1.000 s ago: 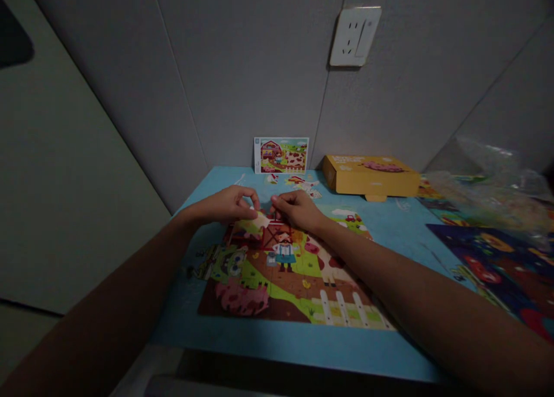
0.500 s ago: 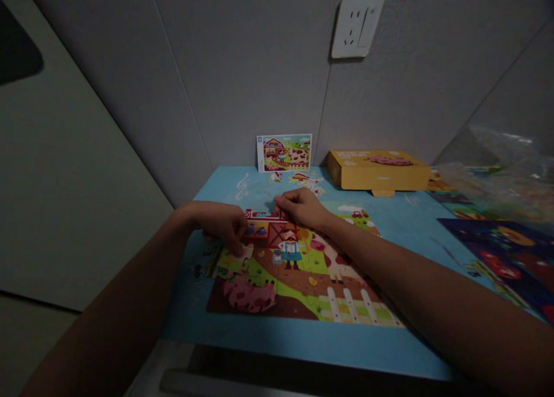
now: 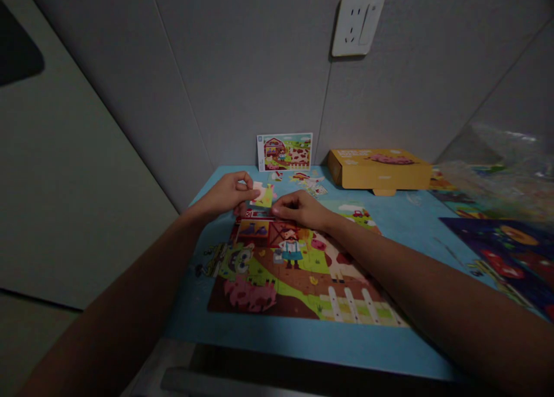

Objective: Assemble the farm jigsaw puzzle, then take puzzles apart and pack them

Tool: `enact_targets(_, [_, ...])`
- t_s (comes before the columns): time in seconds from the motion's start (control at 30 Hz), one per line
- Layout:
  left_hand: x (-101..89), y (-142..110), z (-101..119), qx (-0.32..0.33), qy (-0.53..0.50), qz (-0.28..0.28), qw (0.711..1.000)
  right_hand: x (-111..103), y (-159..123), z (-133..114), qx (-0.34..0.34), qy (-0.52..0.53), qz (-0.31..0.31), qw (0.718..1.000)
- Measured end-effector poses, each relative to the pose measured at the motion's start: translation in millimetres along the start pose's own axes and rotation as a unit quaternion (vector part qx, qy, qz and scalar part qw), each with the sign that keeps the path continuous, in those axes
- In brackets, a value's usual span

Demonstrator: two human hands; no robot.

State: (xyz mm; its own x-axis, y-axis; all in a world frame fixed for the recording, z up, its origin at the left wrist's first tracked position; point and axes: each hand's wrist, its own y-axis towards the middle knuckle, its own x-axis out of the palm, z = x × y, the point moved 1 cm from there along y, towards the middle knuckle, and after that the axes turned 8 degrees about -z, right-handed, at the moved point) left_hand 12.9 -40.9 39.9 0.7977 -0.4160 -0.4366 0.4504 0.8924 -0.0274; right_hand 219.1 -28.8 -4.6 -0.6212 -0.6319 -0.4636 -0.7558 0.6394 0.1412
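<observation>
Pinching a puzzle piece [image 3: 266, 197], the left hand [image 3: 228, 194] may drop it if loosened (right hand [image 3: 302, 210] curled, contents unclear).

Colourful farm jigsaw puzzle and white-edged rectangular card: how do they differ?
The colourful farm jigsaw puzzle lies flat; the white-edged rectangular card stands upright. The puzzle is larger than the card. The puzzle is incomplete at left; the card's picture looks whole. Both show a matching farm scene.

Colours: farm puzzle [image 3: 305, 278] brown, green, red; counter [image 3: 259, 336] light blue.
Puzzle piece [image 3: 266, 197], centre: yellow-green, pale pink. Box [image 3: 383, 175], right of centre: orange-yellow, spotted pink pig print. Wall [image 3: 242, 68], top: grey. Sheet [image 3: 504, 250], right edge: dark blue, red patches.
</observation>
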Motion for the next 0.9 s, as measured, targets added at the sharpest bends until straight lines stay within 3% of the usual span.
enact_targets(0.17, [9.1,1.1,-1.0,-0.027,0.017,-0.037,0.999,0.8,3.8,1.8,0.032,-0.015,0.040,0.999])
enact_targets(0.37, [7.0,2.3,-3.3,-0.011,0.002,0.004,1.000,-0.1,4.5,3.1,0.034,-0.088,0.086,0.992])
enact_targets(0.6, [4.3,1.8,-0.9,-0.019,-0.072,-0.013,0.997,-0.6,6.1,6.6,0.035,-0.072,0.130,0.988])
enact_targets(0.9, [3.6,-1.7,0.2,-0.061,-0.109,-0.056,0.991,-1.3,7.3,8.9,0.012,-0.024,0.105,0.994])
